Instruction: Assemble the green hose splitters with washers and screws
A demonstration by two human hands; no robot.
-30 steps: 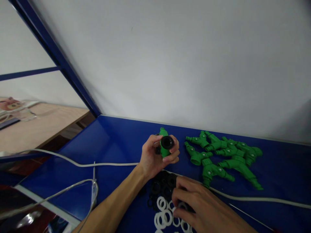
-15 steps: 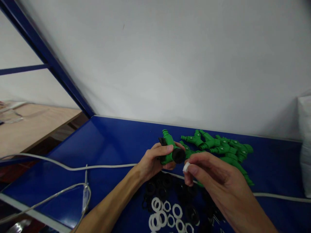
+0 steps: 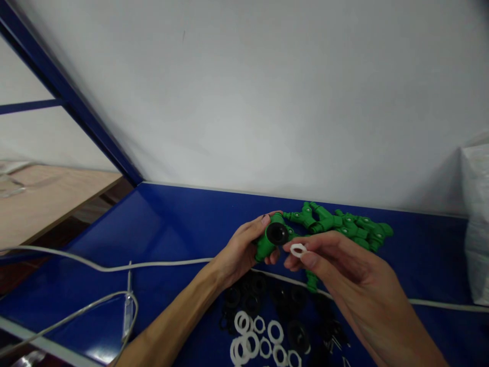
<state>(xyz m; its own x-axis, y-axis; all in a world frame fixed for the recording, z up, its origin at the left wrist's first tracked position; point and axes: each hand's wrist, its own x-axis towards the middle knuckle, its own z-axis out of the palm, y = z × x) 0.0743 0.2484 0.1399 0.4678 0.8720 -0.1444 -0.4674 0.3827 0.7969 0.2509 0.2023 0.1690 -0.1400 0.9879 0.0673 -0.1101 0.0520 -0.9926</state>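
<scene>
My left hand (image 3: 244, 244) is wrapped round a green plastic hose connector (image 3: 264, 246), whose round black-lined opening (image 3: 277, 233) is turned toward me. Between the thumb and fingers of my right hand (image 3: 336, 265) is a small white ring (image 3: 298, 250), just right of that opening and apart from it. Below both hands lie several loose white rings (image 3: 275, 332) on the blue table. Dark rings (image 3: 298, 334) are scattered around them, hard to tell apart in the shade.
Behind my right hand lies a heap of green Y-shaped connectors (image 3: 347, 224). A pale cable (image 3: 153, 264) runs across the blue tabletop (image 3: 183, 224). At left lies a clear-handled screwdriver (image 3: 128, 311) beside a looped cord. A white bag (image 3: 476, 219) stands far right, against the wall's side.
The green connector has been turned in my left hand so its black-lined opening faces me more. My right hand has raised the white ring slightly and tilted it, showing its hole.
</scene>
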